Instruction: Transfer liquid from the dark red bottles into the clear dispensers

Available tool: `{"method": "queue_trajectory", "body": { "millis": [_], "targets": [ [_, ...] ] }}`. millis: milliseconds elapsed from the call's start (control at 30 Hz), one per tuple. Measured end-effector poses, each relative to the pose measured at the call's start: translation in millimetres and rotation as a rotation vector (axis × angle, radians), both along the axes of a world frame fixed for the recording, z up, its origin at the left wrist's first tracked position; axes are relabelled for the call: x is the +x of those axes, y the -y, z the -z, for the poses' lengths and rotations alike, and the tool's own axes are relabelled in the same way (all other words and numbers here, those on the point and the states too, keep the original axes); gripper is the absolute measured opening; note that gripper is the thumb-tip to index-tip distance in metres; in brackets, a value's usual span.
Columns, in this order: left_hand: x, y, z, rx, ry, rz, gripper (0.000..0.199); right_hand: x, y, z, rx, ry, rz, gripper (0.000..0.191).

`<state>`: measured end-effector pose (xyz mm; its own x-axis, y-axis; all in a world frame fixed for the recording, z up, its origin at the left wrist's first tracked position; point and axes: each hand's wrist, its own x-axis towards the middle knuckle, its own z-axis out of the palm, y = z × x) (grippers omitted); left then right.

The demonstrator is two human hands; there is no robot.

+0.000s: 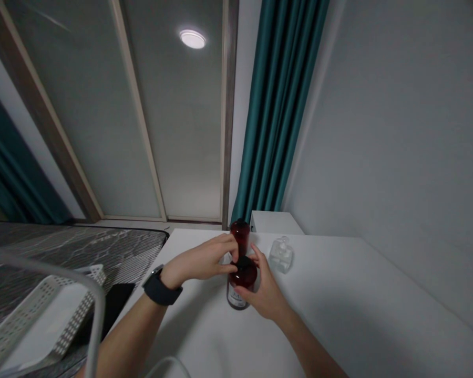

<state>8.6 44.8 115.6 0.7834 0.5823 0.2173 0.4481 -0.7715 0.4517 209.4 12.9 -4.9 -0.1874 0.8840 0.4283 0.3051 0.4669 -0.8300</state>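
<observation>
The left hand (199, 261) and the right hand (266, 296) are both closing around the top of a dark red bottle (242, 275), which is standing upright near the far edge of a white tabletop (378, 299). The left fingers (224, 252) are curling in tightly from one side while the right fingers (257, 256) are pinching narrowly from the other, both touching the dark top. In this dim view it looks like a cap, though that is hard to be sure of. A pale label (236, 298) is showing low on the bottle.

A second dark red bottle (240, 236) is standing just behind it, and a clear bottle (280, 255) is standing nearby on the right. A black watch (161, 287) is wrapping the left wrist. Off the table's left side, a white perforated plastic basket (43, 320) is resting near a flat black object (116, 310) on a grey marbled mattress (63, 257). A teal curtain (279, 105) is hanging beyond the table, above a white box (274, 223).
</observation>
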Motion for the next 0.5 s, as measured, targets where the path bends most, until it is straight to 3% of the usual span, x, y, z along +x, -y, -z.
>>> {"method": "queue_trajectory", "body": {
  "millis": [133,300,500],
  "targets": [
    [1.1,0.6,-0.6,0.008,0.023,-0.009,0.017,0.4,0.1,-0.3,0.009,0.001,-0.007,0.101],
    [0.6,-0.6,0.3,-0.001,0.014,-0.007,0.008,1.1,0.5,1.3,-0.022,0.012,0.004,0.1],
    [0.0,-0.6,0.2,0.014,0.017,0.0,0.015,0.6,-0.3,1.1,-0.029,0.006,-0.008,0.1]
  ]
}}
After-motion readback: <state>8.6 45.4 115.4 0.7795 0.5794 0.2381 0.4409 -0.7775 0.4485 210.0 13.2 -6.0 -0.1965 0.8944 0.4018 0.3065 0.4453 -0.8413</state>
